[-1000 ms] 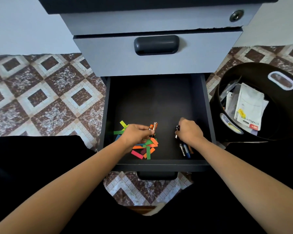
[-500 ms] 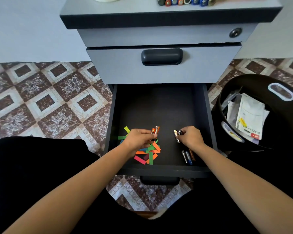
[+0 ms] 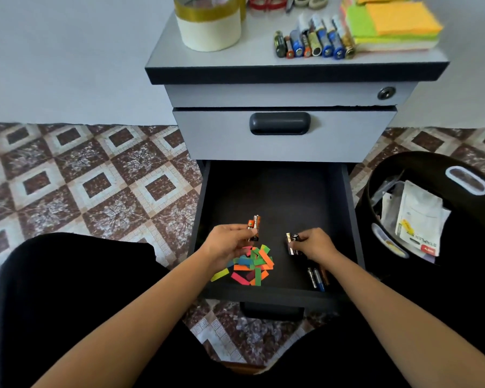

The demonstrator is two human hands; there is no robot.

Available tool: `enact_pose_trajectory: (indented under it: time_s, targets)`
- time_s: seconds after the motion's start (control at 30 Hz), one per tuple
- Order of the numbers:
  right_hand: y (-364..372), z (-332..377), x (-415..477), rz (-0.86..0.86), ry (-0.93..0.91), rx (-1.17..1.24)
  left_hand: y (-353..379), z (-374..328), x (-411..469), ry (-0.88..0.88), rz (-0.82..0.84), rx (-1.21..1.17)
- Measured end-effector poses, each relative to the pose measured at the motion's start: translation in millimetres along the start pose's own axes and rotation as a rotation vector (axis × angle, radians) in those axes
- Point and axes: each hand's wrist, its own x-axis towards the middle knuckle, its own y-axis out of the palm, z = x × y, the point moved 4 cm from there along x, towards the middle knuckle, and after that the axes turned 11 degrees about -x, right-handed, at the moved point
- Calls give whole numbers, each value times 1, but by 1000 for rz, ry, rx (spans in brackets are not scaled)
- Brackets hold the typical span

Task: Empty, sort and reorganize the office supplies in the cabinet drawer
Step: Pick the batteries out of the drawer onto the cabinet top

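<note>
Drawer point(image 3: 277, 197) nearly emptied: your left hand point(image 3: 228, 243) grips copper batteries point(image 3: 254, 224), your right hand point(image 3: 315, 245) pinches dark batteries point(image 3: 291, 242), leaving paper strips point(image 3: 252, 266) and loose batteries point(image 3: 318, 278) lower centre.

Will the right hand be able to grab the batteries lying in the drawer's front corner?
Probably yes: the loose batteries lie uncovered close by the right hand. That hand already grips other batteries, though, so its fingers are busy.

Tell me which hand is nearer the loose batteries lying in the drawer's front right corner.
Right. The right hand, gripping other batteries, is just behind the loose batteries; the left hand is farther left, by the coloured paper strips.
</note>
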Motion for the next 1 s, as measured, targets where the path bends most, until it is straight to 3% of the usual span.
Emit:
enact_pose_trajectory:
  time_s: [0.2,0.37,0.73,1.0]
  targets:
    - [-23,29,-28,16,-83,489,-1,-20,-8,64,11,-67]
    - [-57,52,-51,-59,-173,673,12,-48,-21,167,40,-77]
    - [-172,123,-114,-344,-393,578,60,-149,-65,508,163,150]
    - [-251,192,-117,-496,-446,411,99,-255,-87,792,90,347]
